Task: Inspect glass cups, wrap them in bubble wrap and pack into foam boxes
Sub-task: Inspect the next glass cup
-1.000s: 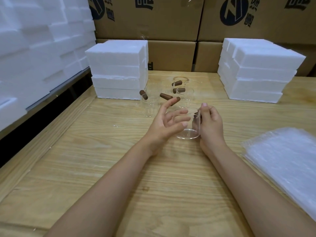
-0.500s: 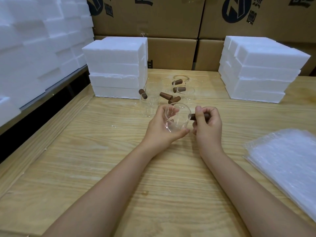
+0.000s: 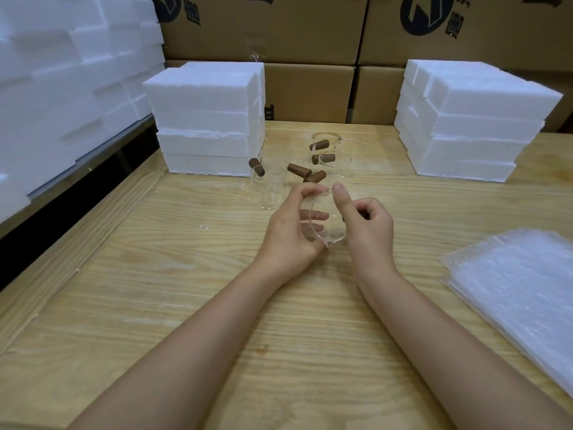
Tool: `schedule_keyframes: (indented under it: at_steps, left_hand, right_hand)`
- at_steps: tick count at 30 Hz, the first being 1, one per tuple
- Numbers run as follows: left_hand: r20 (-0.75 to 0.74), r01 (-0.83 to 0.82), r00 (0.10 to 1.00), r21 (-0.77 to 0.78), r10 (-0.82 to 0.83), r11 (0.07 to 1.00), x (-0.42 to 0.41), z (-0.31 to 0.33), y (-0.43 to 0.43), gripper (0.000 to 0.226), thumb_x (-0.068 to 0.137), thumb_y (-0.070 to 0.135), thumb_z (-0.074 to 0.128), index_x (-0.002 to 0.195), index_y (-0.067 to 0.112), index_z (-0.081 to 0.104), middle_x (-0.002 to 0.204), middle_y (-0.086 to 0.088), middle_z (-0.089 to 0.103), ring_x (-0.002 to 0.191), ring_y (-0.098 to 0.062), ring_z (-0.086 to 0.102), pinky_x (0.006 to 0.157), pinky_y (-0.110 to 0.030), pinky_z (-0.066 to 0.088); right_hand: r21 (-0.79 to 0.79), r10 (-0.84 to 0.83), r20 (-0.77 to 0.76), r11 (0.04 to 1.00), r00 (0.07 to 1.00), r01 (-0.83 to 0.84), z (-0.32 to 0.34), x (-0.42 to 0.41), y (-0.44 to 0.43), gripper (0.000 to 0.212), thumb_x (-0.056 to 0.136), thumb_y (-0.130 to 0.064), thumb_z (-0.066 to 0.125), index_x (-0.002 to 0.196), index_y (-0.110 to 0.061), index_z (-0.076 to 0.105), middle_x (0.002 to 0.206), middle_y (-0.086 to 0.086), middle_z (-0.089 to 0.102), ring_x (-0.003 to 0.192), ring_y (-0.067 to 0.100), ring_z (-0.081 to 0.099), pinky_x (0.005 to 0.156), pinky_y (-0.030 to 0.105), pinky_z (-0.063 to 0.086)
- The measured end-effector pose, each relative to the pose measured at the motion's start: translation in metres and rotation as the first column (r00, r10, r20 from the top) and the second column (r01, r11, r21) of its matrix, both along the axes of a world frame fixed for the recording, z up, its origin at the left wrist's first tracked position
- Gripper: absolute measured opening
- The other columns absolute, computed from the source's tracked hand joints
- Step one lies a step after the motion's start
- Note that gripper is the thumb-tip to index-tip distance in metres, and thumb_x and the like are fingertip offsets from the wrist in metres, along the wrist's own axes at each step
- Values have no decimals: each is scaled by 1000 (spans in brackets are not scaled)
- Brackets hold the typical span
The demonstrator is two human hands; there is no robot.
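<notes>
Glass cup (image 3: 325, 226) is held tilted, clear of the worktop (image 3: 186, 305), between both hands, in front of the person and near the middle of the view. The left hand (image 3: 288, 234) cups its body, fingers (image 3: 305, 192) curled round the rim and wall. The right hand (image 3: 367, 226) closes at the cup's right side with one finger laid up along the rim. It is probably gripping the handle, though that is almost wholly hidden.

This looks like the inspection step, with the glass tipped toward the eye. The other cups (image 3: 269, 190), with brown handles (image 3: 299, 170), stand further back between the two stacks of foam boxes (image 3: 207, 119). Nothing is wrapped yet.

The next move calls for a sheet from the bubble wrap (image 3: 521, 293) pile at the right. One hand must let go for that, leaving the other alone with a secure hold on slippery glass.
</notes>
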State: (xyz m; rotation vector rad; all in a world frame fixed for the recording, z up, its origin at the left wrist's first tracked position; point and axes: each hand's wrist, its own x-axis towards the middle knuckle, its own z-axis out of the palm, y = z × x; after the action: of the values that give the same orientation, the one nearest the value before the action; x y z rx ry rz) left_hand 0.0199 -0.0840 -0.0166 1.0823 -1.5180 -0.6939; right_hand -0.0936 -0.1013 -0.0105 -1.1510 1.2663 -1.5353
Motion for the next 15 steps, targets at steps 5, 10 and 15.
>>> schedule_keyframes:
  at_steps: [5, 10, 15]
  left_hand:
    - [42, -77, 996, -18, 78, 997, -2, -3, -4, 79, 70, -12, 70, 99, 56, 43, 118, 16, 59, 91, -7, 65, 74, -24, 56]
    - [13, -102, 995, -6, 102, 995, 1, -6, -5, 68, 71, -5, 70, 103, 49, 45, 112, 14, 60, 88, -7, 64, 69, -21, 54]
    - [-149, -22, 988, 49, 29, 999, 4, -3, -6, 68, 67, -13, 71, 106, 37, 44, 125, 0, 51, 97, -14, 57, 78, -28, 52]
  right_hand:
    - [55, 82, -135, 996, 987, -75, 2, 3, 0, 54, 56, -66, 71, 75, -21, 47, 98, -5, 38, 74, 4, 46, 61, 3, 38]
    - [19, 157, -375, 987, 914, -162, -4, 4, 2, 63, 54, -48, 87, 90, -30, 40, 101, -9, 27, 102, 12, 42, 88, 16, 39]
    - [-100, 220, -442, 952, 870, -291, -6, -5, 1, 63, 57, -35, 87, 100, -33, 41, 109, -6, 31, 109, 14, 42, 90, 19, 38]
